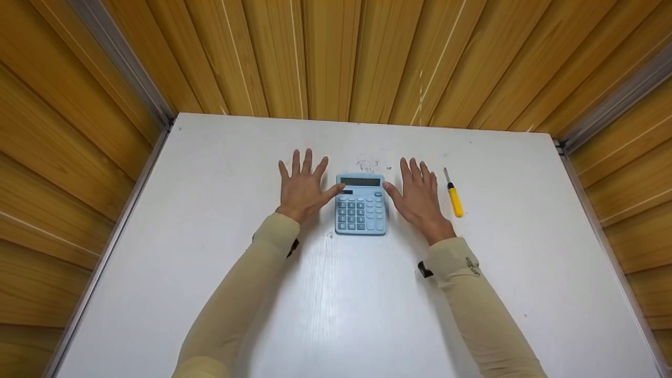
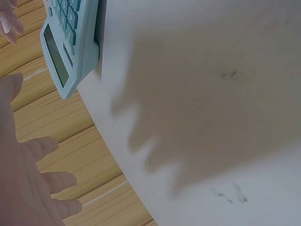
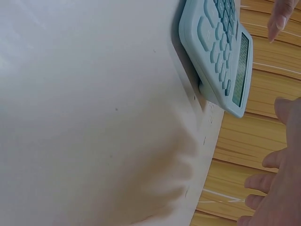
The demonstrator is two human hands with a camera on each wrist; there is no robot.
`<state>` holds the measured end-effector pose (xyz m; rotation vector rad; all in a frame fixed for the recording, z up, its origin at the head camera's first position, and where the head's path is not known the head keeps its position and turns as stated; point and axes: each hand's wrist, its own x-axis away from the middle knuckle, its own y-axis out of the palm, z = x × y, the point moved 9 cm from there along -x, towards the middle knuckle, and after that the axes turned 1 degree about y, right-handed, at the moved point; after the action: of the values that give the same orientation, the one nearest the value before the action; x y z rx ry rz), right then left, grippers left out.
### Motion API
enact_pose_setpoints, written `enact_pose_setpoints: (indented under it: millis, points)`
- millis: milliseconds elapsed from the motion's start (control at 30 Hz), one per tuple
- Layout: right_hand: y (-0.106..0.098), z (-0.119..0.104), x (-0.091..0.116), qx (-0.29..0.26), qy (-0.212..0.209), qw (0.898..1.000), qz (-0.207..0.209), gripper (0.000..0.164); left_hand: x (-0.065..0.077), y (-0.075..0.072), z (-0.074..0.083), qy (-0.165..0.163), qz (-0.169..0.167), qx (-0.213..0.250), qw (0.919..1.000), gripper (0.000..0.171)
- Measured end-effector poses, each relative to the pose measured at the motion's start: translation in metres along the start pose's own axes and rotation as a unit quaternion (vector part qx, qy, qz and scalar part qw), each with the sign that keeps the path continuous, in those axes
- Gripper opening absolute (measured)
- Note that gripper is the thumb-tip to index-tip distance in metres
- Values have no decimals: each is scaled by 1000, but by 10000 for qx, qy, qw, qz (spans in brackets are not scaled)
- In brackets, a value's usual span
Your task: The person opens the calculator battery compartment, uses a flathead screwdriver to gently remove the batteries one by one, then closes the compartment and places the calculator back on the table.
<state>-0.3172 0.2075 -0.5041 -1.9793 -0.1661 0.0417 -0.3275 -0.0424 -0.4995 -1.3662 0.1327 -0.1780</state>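
A light blue calculator [image 1: 361, 210] lies on the white table, its dark display at the far end. To its left, my left hand [image 1: 303, 191] is held above the tabletop with fingers spread, the thumb overlapping the calculator's upper left edge in the head view. My right hand [image 1: 418, 197] hovers on the other side, fingers straight, thumb tip near the display's right end. Both wrist views show the hands raised, with the calculator [image 2: 70, 47] between them and finger shadows on the table. Neither hand holds anything.
A screwdriver [image 1: 454, 200] with a yellow handle lies right of my right hand, its shaft pointing away. Dark scribble marks [image 1: 367, 163] are on the white table [image 1: 336, 304] beyond the calculator. Wood-patterned panels [image 1: 331, 58] stand behind and at both sides.
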Motion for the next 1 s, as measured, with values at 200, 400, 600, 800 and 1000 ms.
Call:
enact_pose_setpoints:
  millis: [200, 400, 600, 800, 1000]
  points:
    - [5, 2, 1, 29, 56, 10000, -48, 86, 1, 5, -1, -46, -24, 87, 9999, 93]
    - [9, 2, 2, -16, 59, 10000, -47, 84, 3, 9, -3, -87, 11, 174, 9998, 93]
    - [14, 1, 5, -133, 58, 9999, -64, 83, 6, 14, -2, -133, -28, 236, 9996, 95]
    - [21, 0, 8, -223, 53, 9996, -151, 83, 10, 18, -1, -185, -29, 374, 9991, 94]
    - [29, 1, 11, -267, 105, 9993, -230, 82, 15, 22, 0, -148, -3, 516, 9986, 91]
